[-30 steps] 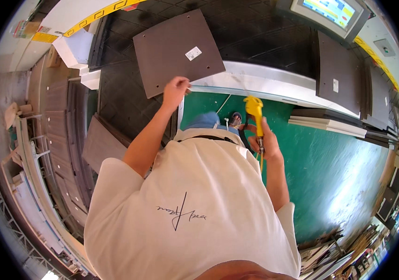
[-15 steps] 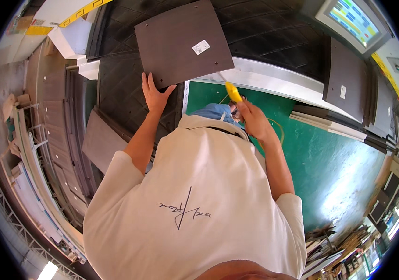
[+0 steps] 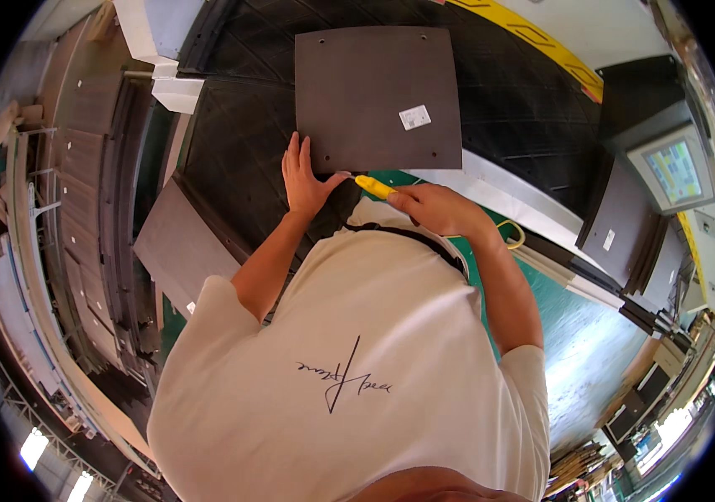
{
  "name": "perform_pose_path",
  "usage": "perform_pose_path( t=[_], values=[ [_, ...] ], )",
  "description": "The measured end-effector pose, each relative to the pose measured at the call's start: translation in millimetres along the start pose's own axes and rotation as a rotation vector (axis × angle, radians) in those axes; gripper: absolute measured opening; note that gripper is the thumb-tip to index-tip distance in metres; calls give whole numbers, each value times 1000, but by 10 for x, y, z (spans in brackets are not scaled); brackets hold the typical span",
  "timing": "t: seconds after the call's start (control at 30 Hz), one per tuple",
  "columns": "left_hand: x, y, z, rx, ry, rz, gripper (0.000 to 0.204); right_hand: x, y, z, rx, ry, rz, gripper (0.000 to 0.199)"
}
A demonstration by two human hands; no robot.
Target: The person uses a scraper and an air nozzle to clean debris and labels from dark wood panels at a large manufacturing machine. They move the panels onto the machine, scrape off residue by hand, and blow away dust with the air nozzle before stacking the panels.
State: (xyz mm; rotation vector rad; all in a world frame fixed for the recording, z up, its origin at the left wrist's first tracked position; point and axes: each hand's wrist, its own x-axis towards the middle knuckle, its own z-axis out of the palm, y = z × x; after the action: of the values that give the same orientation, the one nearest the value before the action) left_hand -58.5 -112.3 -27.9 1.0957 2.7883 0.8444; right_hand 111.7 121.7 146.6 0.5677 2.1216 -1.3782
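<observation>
A square dark brown panel (image 3: pixel 370 92) with holes near its corners and a white label (image 3: pixel 414 117) lies flat on a black ribbed surface (image 3: pixel 249 117). At the panel's near left corner is my left hand (image 3: pixel 307 182), fingers apart along the left edge and thumb by the near edge. My right hand (image 3: pixel 441 209) is closed round a yellow air blow gun (image 3: pixel 374 186). Its thin nozzle points left toward the near edge of the panel, close to my left thumb. The grip is mostly hidden in my palm, and a yellow hose (image 3: pixel 512 236) shows beyond my wrist.
At the right a screen (image 3: pixel 671 171) stands beside stacked dark panels (image 3: pixel 625 226). Another brown panel (image 3: pixel 186 243) leans at my left. Farther left are stacked panels (image 3: pixel 85 226) and a rack (image 3: pixel 18 276). A silver rail (image 3: pixel 525 201) borders the black surface above the green floor (image 3: pixel 575 335).
The panel now lies squarer to me. My right hand has moved left and turned the blow gun, bringing its nozzle toward my left thumb. The whole view has swung round.
</observation>
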Motion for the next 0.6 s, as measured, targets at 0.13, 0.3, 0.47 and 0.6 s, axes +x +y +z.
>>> perform_pose_path(
  t=[0.13, 0.3, 0.47, 0.6],
  values=[
    [172, -208, 107, 10, -11, 46, 93, 289, -143, -120, 116, 120, 1, 52],
    [832, -294, 192, 158, -33, 55, 87, 749, -280, -166, 409, 148, 64, 60],
    [1586, -441, 380, 175, -17, 85, 92, 1068, -344, -125, 538, 277, 1, 66],
    [2229, -575, 521, 203, -59, 69, 96, 1132, -507, -251, 608, 234, -13, 65]
  ],
)
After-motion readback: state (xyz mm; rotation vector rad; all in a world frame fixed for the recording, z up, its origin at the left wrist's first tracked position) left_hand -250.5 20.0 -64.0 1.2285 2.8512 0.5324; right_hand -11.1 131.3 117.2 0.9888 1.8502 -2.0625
